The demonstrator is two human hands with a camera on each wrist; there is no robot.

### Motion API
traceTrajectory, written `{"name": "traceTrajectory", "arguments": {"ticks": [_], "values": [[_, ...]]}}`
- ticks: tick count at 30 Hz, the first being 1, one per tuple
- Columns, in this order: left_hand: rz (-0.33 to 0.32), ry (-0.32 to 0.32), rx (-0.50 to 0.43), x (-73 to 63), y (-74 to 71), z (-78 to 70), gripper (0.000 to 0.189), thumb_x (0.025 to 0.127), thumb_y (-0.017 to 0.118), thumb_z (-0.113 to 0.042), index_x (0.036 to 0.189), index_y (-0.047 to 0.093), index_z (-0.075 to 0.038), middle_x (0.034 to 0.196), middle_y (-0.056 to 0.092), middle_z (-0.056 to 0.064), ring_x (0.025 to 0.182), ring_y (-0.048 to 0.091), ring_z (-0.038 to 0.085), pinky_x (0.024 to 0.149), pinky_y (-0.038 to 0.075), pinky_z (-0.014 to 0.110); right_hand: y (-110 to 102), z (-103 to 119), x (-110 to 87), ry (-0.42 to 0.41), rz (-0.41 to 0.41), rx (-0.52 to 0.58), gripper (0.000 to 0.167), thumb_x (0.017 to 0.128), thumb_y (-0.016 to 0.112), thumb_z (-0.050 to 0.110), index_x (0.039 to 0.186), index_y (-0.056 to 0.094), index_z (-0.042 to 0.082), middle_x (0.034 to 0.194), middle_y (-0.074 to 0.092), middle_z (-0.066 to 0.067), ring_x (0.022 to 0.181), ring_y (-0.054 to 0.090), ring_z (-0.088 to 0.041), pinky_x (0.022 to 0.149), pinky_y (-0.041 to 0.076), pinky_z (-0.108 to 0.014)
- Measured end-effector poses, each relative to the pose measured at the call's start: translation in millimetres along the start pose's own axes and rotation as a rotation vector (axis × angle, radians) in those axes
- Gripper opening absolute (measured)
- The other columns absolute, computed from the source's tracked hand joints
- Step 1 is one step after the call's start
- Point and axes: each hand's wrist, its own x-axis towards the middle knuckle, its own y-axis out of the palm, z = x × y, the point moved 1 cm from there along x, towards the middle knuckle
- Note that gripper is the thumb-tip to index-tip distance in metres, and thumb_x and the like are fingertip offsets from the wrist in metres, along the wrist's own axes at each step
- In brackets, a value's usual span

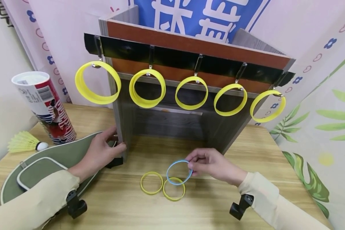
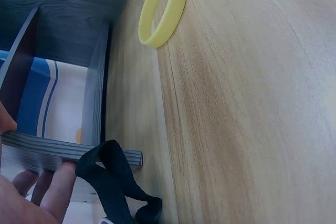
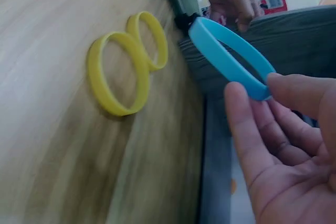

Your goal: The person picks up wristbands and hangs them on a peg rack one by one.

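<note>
My right hand pinches a light blue silicone wristband between thumb and fingers, holding it tilted above the table. Below it, two yellow wristbands lie side by side on the wood: a left one and a right one. My left hand grips the left side panel of a grey wooden shelf, thumb on one face and fingers on the other. A black strap lies by those fingers. Several yellow wristbands hang from metal hooks on a black strip across the shelf's front.
On the left, a green racket bag reaches under my left forearm. Behind it stand a red-and-white can and a yellow shuttlecock. Patterned cloth hangs behind the wooden table.
</note>
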Motion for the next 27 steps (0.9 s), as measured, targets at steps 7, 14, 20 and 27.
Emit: {"name": "traceTrajectory", "arguments": {"ticks": [7,14,20,27], "values": [[-0.001,-0.001,0.012,0.9,1.5,-1.0,0.054,0.094,0.067,-0.009,0.148,0.057,-0.010,0.131,0.070,0.017,0.111,0.062,0.026,0.081,0.052,0.016,3,28,-6.6,-0.149,-0.072,0.008,0.025,0.100,0.068,0.007,0.120,0.065,-0.009,0.097,0.073,-0.003,0.084,0.075,-0.012,0.082,0.065,-0.036],[-0.013,0.000,0.022,-2.1,-2.1,1.8,0.057,0.096,0.069,-0.012,0.151,0.056,-0.014,0.132,0.070,0.016,0.104,0.059,-0.002,0.082,0.051,0.015,8,69,-15.0,-0.249,-0.157,0.069,0.024,0.101,0.066,0.006,0.119,0.061,-0.009,0.099,0.073,-0.003,0.086,0.076,-0.015,0.085,0.064,-0.038],[-0.038,0.015,0.010,-5.2,-2.7,3.0,0.055,0.095,0.070,-0.009,0.148,0.058,-0.013,0.130,0.070,0.015,0.099,0.056,-0.009,0.081,0.051,0.015,11,101,-21.5,-0.347,-0.263,0.140,0.015,0.102,0.063,0.002,0.116,0.064,-0.002,0.106,0.075,-0.007,0.096,0.076,-0.017,0.090,0.063,-0.037],[-0.021,0.024,0.009,0.0,1.8,1.7,0.056,0.095,0.069,-0.009,0.150,0.057,-0.014,0.132,0.071,0.016,0.100,0.057,-0.009,0.083,0.052,0.015,6,122,-26.2,-0.448,-0.427,0.238,0.018,0.102,0.059,-0.005,0.115,0.064,0.004,0.108,0.074,-0.008,0.102,0.074,-0.017,0.092,0.062,-0.034]]}}
